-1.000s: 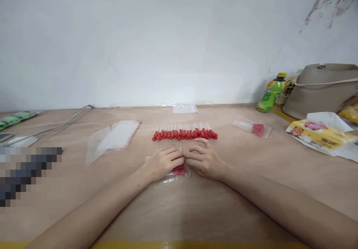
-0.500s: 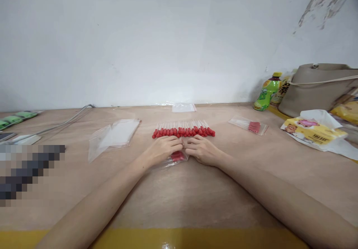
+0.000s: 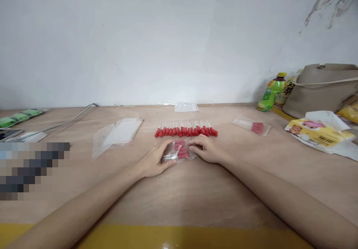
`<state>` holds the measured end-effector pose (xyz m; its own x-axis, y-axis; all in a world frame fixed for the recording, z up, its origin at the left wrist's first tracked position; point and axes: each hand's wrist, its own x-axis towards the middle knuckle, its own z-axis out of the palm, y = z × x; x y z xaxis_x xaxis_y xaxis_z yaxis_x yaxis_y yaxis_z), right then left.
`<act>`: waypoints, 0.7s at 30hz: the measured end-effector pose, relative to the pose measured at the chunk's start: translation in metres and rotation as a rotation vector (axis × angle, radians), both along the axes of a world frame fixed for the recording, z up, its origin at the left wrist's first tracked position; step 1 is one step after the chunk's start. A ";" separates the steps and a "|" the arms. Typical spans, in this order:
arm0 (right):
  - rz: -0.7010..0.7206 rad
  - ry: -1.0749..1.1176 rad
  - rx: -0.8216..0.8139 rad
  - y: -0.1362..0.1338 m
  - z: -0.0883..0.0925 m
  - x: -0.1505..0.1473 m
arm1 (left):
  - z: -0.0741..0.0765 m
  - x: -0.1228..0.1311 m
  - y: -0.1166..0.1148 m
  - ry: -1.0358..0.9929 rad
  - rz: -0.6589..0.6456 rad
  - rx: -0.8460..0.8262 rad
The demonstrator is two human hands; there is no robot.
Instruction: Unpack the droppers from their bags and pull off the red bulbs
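A clear plastic bag (image 3: pixel 168 155) lies in front of me with several red-ended droppers (image 3: pixel 183 151) inside, their thin clear stems toward the left. My left hand (image 3: pixel 156 158) spans the bag's left side, thumb below and fingers above, gripping it. At the right edge, the bent fingers of my right hand (image 3: pixel 206 148) pinch the plastic. Just beyond both hands runs a row of loose droppers (image 3: pixel 186 131), red bulbs toward me and clear stems pointing to the wall.
Flat clear bags (image 3: pixel 123 131) are stacked at left; another bag (image 3: pixel 186 107) lies by the wall. A filled bag (image 3: pixel 257 127) rests at right. Farther right stand a green bottle (image 3: pixel 272 92), a yellow tissue pack (image 3: pixel 319 131) and a beige bucket bag (image 3: pixel 319 92). A grey cable (image 3: pixel 72 119) crosses the left side.
My hands have moved apart from the bag's top. The left has shifted left and spread around the bag, so more of its red contents show. The view has turned slightly left.
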<state>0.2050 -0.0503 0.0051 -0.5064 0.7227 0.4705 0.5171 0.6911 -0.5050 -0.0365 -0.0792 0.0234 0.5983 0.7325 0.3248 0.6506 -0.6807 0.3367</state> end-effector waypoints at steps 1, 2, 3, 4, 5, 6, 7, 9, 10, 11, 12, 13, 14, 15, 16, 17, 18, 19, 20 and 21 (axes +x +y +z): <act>-0.006 0.007 0.004 0.000 -0.001 -0.003 | -0.003 -0.001 0.000 -0.013 0.007 -0.005; -0.015 0.008 0.007 0.000 -0.003 -0.006 | -0.006 -0.001 0.001 -0.027 0.007 -0.006; -0.028 0.003 0.006 0.000 -0.003 -0.008 | -0.007 -0.001 0.002 -0.041 0.002 -0.004; -0.046 -0.009 0.005 -0.001 -0.003 -0.010 | -0.008 0.000 0.004 -0.054 -0.009 0.000; -0.061 -0.029 0.001 -0.002 -0.003 -0.012 | -0.008 0.001 0.006 -0.062 -0.023 0.006; -0.075 -0.050 -0.003 -0.003 -0.003 -0.012 | -0.007 0.002 0.007 -0.068 -0.036 0.016; -0.085 -0.062 -0.008 -0.004 -0.003 -0.012 | -0.006 0.003 0.007 -0.069 -0.041 0.032; -0.089 -0.059 -0.028 -0.006 -0.002 -0.012 | -0.005 0.005 0.007 -0.059 -0.027 0.072; -0.090 -0.042 -0.044 -0.006 -0.001 -0.011 | -0.005 0.005 0.007 -0.050 -0.015 0.088; -0.094 -0.022 -0.063 -0.006 -0.001 -0.011 | -0.004 0.005 0.007 -0.043 -0.003 0.097; -0.098 -0.008 -0.082 -0.007 0.000 -0.011 | -0.005 0.005 0.007 -0.041 0.007 0.101; -0.103 -0.006 -0.101 -0.006 0.001 -0.010 | -0.005 0.005 0.007 -0.046 0.010 0.101; -0.107 -0.013 -0.117 -0.006 0.002 -0.010 | -0.005 0.004 0.007 -0.056 0.008 0.099; -0.106 -0.028 -0.130 -0.006 0.003 -0.011 | -0.006 0.004 0.008 -0.067 0.007 0.097; -0.099 -0.047 -0.140 -0.006 0.003 -0.011 | -0.007 0.004 0.009 -0.076 0.008 0.097; -0.093 -0.065 -0.145 -0.006 0.004 -0.011 | -0.007 0.004 0.010 -0.082 0.009 0.098; -0.093 -0.072 -0.145 -0.006 0.004 -0.011 | -0.007 0.004 0.010 -0.083 0.009 0.097; -0.099 -0.064 -0.144 -0.006 0.003 -0.011 | -0.007 0.004 0.011 -0.082 0.007 0.093; -0.103 -0.044 -0.147 -0.005 0.002 -0.010 | -0.007 0.004 0.011 -0.080 0.004 0.090; -0.106 -0.013 -0.156 -0.005 0.001 -0.010 | -0.007 0.005 0.012 -0.079 -0.002 0.085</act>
